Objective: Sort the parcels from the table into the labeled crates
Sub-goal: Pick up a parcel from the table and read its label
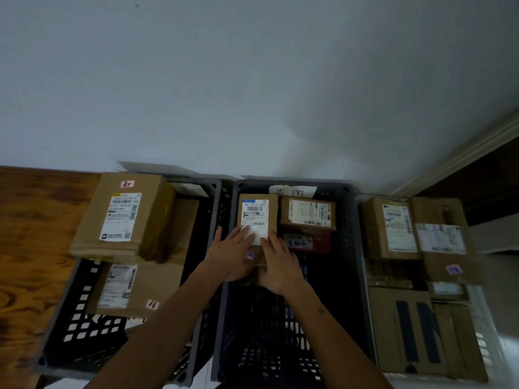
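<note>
Both arms reach forward, left hand [230, 255] and right hand [278, 266] side by side, fingers extended.

Plain pale grey-white wall [252, 80] fills the upper view, dimly and evenly lit, with faint soft shadows low down toward the right. Reddish-brown wooden bench [31, 234] with visible grain and knots runs along the left edge, butting the wall. At right, a cream moulded door frame [463, 153] slants beside a dark brown panel [488, 186]; pale floor [497, 276] below.

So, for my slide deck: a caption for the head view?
Both hands set a labelled cardboard parcel into the middle grey crate.
</note>
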